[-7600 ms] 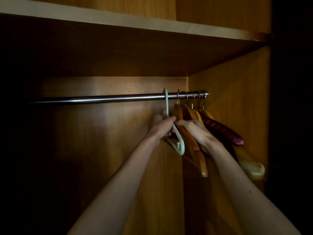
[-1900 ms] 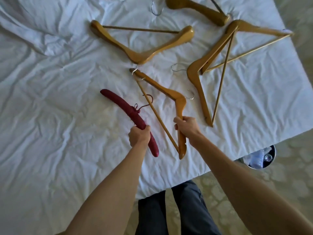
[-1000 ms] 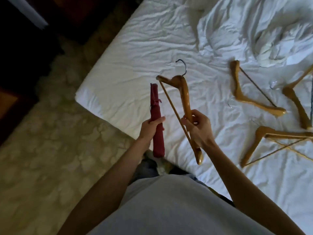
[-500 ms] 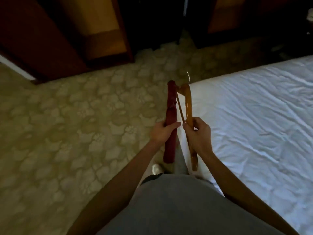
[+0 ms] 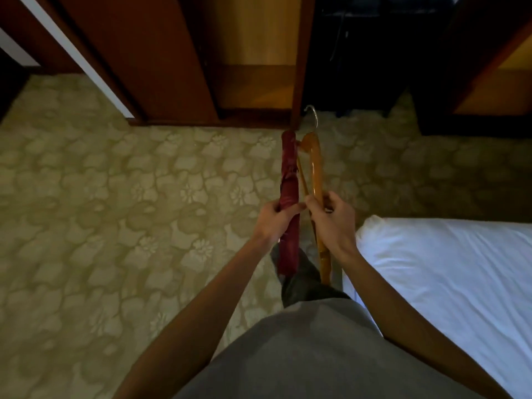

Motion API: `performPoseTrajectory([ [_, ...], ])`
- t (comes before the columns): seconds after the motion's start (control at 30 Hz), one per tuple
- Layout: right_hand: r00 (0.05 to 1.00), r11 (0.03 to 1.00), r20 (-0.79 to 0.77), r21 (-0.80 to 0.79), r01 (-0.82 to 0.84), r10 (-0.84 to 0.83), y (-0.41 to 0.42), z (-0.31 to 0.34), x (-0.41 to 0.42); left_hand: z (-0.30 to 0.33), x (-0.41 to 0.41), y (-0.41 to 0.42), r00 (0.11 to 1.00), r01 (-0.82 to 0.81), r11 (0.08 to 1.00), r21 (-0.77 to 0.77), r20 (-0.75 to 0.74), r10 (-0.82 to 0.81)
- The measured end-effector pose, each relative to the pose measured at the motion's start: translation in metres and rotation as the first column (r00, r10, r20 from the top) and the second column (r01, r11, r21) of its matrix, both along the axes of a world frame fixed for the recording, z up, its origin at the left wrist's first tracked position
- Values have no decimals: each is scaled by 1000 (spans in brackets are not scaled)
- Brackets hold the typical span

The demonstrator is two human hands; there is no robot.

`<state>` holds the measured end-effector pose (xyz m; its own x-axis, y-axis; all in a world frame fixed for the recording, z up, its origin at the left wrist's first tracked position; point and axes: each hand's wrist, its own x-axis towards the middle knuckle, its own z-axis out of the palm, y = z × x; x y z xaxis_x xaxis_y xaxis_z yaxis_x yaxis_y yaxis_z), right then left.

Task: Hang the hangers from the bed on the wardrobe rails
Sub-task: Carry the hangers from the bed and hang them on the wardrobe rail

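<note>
My left hand (image 5: 273, 223) grips a padded dark-red hanger (image 5: 288, 174), held edge-on and pointing away from me. Right beside it, my right hand (image 5: 331, 220) is closed around a wooden hanger (image 5: 315, 162) with a metal hook (image 5: 312, 113) at its far end. The two hangers are nearly touching over the carpet. The open wardrobe (image 5: 256, 53) stands ahead, its wooden interior lit; no rail is in view. The bed (image 5: 449, 269) with its white sheet lies to my right.
Patterned beige carpet (image 5: 115, 211) covers the floor between me and the wardrobe. A brown wardrobe door panel (image 5: 149, 53) stands to the left of the opening. A dark gap (image 5: 359, 53) and another wooden compartment (image 5: 495, 90) are at the upper right.
I picked up both hangers from the bed and turned away from it. Over the last half second the wardrobe has come closer and the bed has slid to the lower right.
</note>
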<state>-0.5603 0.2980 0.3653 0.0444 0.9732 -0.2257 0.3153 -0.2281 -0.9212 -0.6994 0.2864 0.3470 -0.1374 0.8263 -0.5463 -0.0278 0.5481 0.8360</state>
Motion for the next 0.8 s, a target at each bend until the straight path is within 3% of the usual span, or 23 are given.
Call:
performPoseTrajectory([
  [0.23, 999, 1000, 21, -10, -25, 25, 184, 11, -62, 14, -74, 178, 995, -36, 999, 11, -89, 36],
  [0.47, 997, 997, -12, 33, -73, 74, 304, 37, -118, 36, -138, 295, 986, -155, 987, 35, -63, 157],
  [0.53, 995, 994, -6, 35, -99, 99, 379, 50, -159, 47, -182, 362, 972, -226, 973, 41, -50, 228],
  [0.63, 990, 991, -62, 55, -124, 128, 404, 63, -175, 55, -204, 391, 962, -270, 962, 41, -20, 271],
  [0.8, 990, 988, -65, 98, -119, 126, 514, 87, -241, 78, -269, 499, 960, -280, 952, 120, 13, 280],
])
